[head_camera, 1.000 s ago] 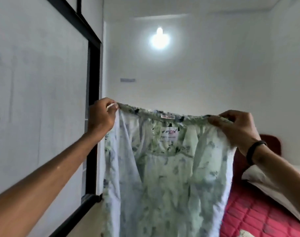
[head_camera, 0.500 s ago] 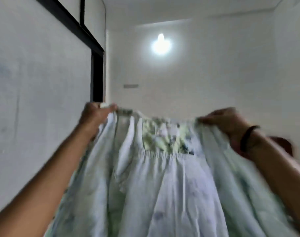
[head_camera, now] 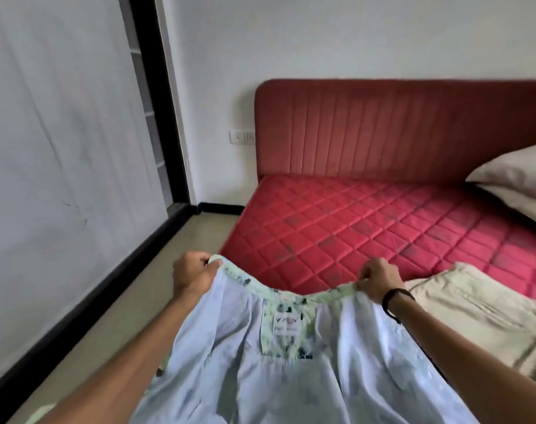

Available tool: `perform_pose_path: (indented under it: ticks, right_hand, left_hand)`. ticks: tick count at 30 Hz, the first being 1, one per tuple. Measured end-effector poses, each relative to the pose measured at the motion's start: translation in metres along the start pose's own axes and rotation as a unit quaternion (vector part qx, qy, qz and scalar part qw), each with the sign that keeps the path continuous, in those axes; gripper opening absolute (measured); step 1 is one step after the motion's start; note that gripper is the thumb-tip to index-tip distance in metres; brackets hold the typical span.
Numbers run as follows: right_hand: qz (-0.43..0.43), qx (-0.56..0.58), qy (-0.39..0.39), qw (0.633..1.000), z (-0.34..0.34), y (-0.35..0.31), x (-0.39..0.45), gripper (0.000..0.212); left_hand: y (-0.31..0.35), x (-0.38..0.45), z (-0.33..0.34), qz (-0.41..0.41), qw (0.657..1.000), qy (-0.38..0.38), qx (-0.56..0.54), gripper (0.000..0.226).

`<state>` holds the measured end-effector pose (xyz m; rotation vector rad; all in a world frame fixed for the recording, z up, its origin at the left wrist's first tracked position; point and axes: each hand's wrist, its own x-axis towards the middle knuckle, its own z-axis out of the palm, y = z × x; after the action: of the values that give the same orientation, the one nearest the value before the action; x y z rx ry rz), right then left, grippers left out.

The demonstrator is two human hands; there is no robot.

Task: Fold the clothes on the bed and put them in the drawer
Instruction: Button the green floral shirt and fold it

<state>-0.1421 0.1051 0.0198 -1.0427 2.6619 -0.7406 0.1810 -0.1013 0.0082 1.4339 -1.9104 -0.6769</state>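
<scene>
- Head view: garment (head_camera: 291, 362), pale blue with a green floral band and a label at the top edge, hangs spread between both hands over the near corner of the bed (head_camera: 367, 228).
- Left hand (head_camera: 193, 275) has its grip closed on the left end of the top edge, fingers curled round the fabric.
- Right hand (head_camera: 378, 280), with a dark band at the wrist, pinches the right end of the same edge.
- The top edge sags between the two grips and runs left to right, roughly along the bed's near side.
- The cloth falls from the grips toward the person; its lower end runs out of view at the bottom.
- The key relation: open mattress lies straight ahead of and beyond the held edge, so laying the garment flat likely calls for both hands to carry the edge forward together.
- The left hand is over the floor (head_camera: 138, 301) beside the bed corner; the right is already over the mattress, so the left has farther to go.
- Beige cloth (head_camera: 474, 313) lies on the bed just right of the right hand; it may crowd the landing spot.
- Pillow (head_camera: 517, 185) sits far right by the headboard (head_camera: 398, 127).
- No drawer is visible.
</scene>
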Motion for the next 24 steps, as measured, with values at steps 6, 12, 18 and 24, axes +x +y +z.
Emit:
perform_pose_path:
  ticks: [6, 12, 18, 24]
  right_hand:
    - [-0.03, -0.024, 0.089, 0.995, -0.011, -0.029, -0.042, 0.019]
    - [-0.028, 0.103, -0.061, 0.992, 0.023, -0.006, -0.163, 0.029]
    - [0.012, 0.048, -0.068, 0.996, 0.042, 0.009, -0.216, 0.024]
    - [0.086, 0.148, -0.117, 0.978, 0.073, 0.024, -0.226, 0.016]
  left_hand:
    - [0.035, -0.055, -0.005, 0.082, 0.993, 0.084, 0.014, 0.008]
    - [0.014, -0.196, 0.033, 0.075, 0.994, -0.012, 0.076, 0.02]
    - [-0.006, -0.229, 0.066, 0.042, 0.984, -0.171, 0.01, 0.023]
    - [-0.016, -0.231, 0.072, 0.022, 0.972, -0.23, 0.044, 0.021]
